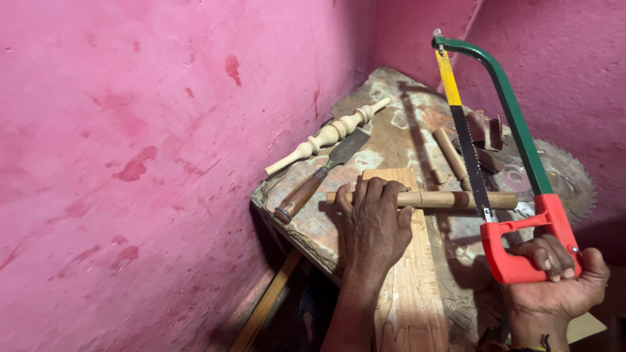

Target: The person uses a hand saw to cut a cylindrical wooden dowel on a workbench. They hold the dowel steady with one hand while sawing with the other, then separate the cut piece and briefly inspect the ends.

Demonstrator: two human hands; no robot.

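Nearest the camera, the right hand (554, 277) has its grip curled tight around the red handle of a hacksaw with a green metal frame (518, 130). Its dark blade, yellow toward the far tip, crosses a round, pale-brown wooden dowel (456, 199) and touches it near the dowel's right end. The left hand (373, 225) lies just left of that cut, palm down, fingers (365, 192) folded over the dowel and pressing it onto a long, light wooden plank (407, 274) that runs beneath it toward the camera.

Both rest on a worn, stained work surface (391, 130) of scuffed board. Left of the dowel lies a flat chisel with a brown wooden handle (313, 182), and beyond that a pale turned wooden spindle (329, 135) at the surface's left edge. Right of the dowel, behind the saw frame, sits a grey toothed circular saw blade (567, 176); short wood offcuts (469, 146) lie beyond the dowel.

Rough pink-painted walls (130, 130), blotched with darker patches, close in on the left and behind, meeting in a corner past the surface.
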